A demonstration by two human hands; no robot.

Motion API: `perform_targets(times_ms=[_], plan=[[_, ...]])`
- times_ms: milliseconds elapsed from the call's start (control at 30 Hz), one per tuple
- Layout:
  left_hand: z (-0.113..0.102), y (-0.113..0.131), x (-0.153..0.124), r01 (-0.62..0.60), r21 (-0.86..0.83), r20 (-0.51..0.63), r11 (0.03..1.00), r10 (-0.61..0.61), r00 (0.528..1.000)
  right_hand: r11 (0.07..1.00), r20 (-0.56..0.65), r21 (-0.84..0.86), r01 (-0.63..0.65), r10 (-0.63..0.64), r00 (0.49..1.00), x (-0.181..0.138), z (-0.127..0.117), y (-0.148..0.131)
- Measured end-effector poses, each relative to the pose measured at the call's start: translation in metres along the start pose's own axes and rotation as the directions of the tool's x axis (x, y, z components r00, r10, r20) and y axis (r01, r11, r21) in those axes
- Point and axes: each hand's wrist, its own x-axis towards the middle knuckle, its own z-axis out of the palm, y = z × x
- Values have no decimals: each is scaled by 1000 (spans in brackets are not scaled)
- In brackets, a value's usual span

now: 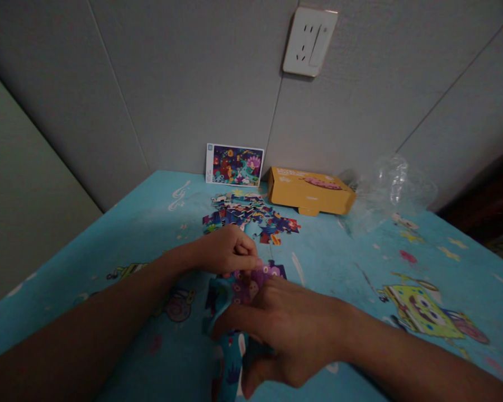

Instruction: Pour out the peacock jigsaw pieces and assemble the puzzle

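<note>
Below the middle of the view lies a partly joined jigsaw puzzle [230, 349], with purple, teal and dark blue parts. My left hand [228, 250] is at its upper edge, fingers curled in and the tips pinched at a purple puzzle piece [260, 273]. What lies under those fingertips is partly hidden. My right hand [285, 326] rests over the right side of the joined puzzle, its thumb and fingers apart, covering part of it. Just beyond both hands, a pile of loose puzzle pieces [251, 212] is spread out.
A picture card [235, 164] leans on the wall behind the pile. Beside it stands a yellow box [310, 192] with its flap out, then a clear plastic bag [388, 190]. A blue cartoon-print cloth [339, 268] covers the table. A socket [310, 42] is on the wall.
</note>
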Motion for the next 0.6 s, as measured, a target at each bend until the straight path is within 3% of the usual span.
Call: perform_targets(times_ms=[133, 367, 600], plan=[[0, 1, 1, -14, -2, -4, 1000, 14, 1000, 999, -18, -43, 5, -6, 1000, 1, 2, 1], [0, 2, 0, -44, 28, -12, 999, 45, 999, 994, -13, -58, -93, 93, 996, 1, 4, 4], [0, 0, 1, -61, 23, -15, 998, 61, 998, 995, -4, -63, -79, 79, 997, 2, 5, 5]])
